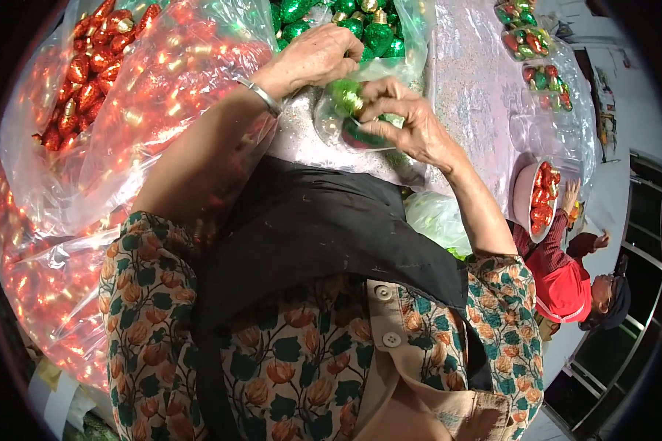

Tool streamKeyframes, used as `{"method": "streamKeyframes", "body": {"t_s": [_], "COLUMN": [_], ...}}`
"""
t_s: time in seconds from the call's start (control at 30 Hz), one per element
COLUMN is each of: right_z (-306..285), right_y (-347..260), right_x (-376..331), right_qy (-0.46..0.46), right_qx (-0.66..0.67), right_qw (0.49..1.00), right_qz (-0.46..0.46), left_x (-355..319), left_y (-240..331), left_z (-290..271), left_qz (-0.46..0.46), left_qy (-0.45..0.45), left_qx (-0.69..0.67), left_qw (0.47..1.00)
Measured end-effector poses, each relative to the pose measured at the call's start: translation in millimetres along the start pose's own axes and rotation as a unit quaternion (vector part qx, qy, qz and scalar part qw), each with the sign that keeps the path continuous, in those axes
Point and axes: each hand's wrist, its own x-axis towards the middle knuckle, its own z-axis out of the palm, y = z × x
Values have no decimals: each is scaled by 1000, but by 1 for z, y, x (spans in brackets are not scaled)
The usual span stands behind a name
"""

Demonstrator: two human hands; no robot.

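Hands at a worktop strewn with glitter and partly covered by clear plastic, seen from the worker's head. The left hand, a silver bracelet at its wrist, lies at the near edge of a clear bag of green ornaments; its fingers are bent and drawn together, but their tips are hidden, so one cannot tell what, if anything, they pinch. The right hand has its thumb and fingers curved, with a gap between them, beside the gold cap of a light green ornament; motion blur hides whether the grip is closed on it. This ornament is at a clear plastic container, between the two hands and in front of the black apron; darker green and red colours show lower in the container. To the left, large clear bags hold glittery red ornaments, some seen directly through the opening and others through the film. At the far right side of the worktop stand packed containers of red, green and gold ornaments; nearer is a pale bowl of red ones, with the hand of a co-worker in a red apron beside it. A pale green plastic bag lies near the right forearm.
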Motion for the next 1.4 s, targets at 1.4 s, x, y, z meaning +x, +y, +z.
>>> {"method": "streamKeyframes", "body": {"t_s": [1.4], "right_z": [12], "right_y": [1], "right_x": [16], "right_qy": [-149], "right_qx": [-159], "right_qw": [950], "right_qz": [223], "left_x": [2], "left_y": [39], "left_z": [26], "left_qz": [-4], "left_qy": [23], "left_qx": [81], "left_qw": [996]}}
